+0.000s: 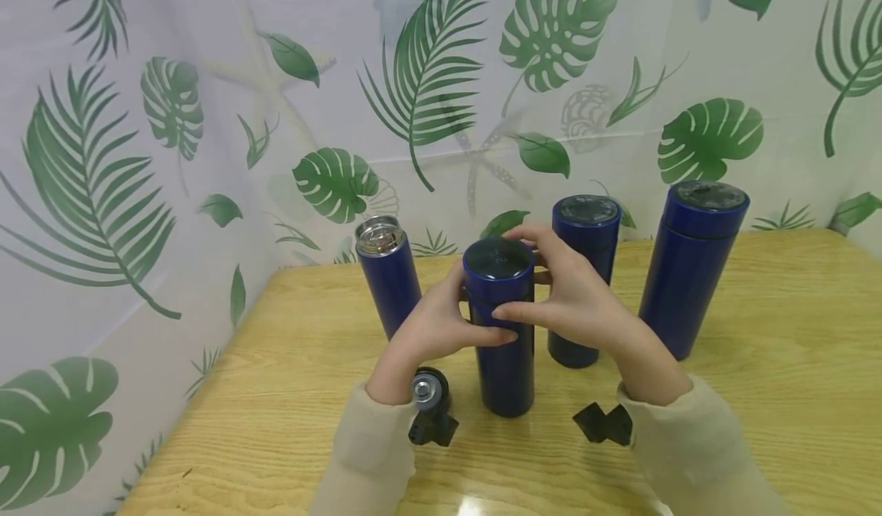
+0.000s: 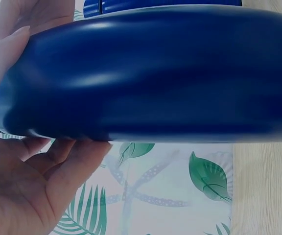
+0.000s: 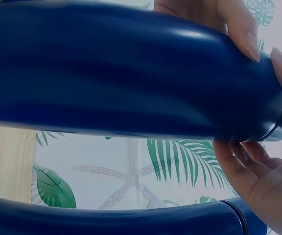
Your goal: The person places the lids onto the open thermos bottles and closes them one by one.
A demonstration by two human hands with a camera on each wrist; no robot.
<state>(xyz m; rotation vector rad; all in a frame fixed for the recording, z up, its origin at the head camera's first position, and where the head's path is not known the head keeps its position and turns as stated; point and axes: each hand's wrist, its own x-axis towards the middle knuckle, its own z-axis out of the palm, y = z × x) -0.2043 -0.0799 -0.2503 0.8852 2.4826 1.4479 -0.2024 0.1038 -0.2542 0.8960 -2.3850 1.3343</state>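
A dark blue thermos bottle (image 1: 507, 374) with a glossy black top stands upright on the table, between both hands. My left hand (image 1: 441, 318) grips its upper body just below the lid, thumb across the front. My right hand (image 1: 575, 295) holds the lid (image 1: 498, 259), its thumb on the near side and fingers round the far side. In the left wrist view the bottle's smooth side (image 2: 180, 83) fills much of the picture. The lid seam shows at the right in the right wrist view, near the right fingertips (image 3: 224, 149).
Left of the hands stands a blue bottle without its lid (image 1: 389, 279), its steel mouth bare. Two lidded blue bottles, one (image 1: 586, 240) behind the right hand and another (image 1: 692, 271) farther right, stand nearby. A dark round piece with a silver centre (image 1: 426, 390) shows by the left wrist.
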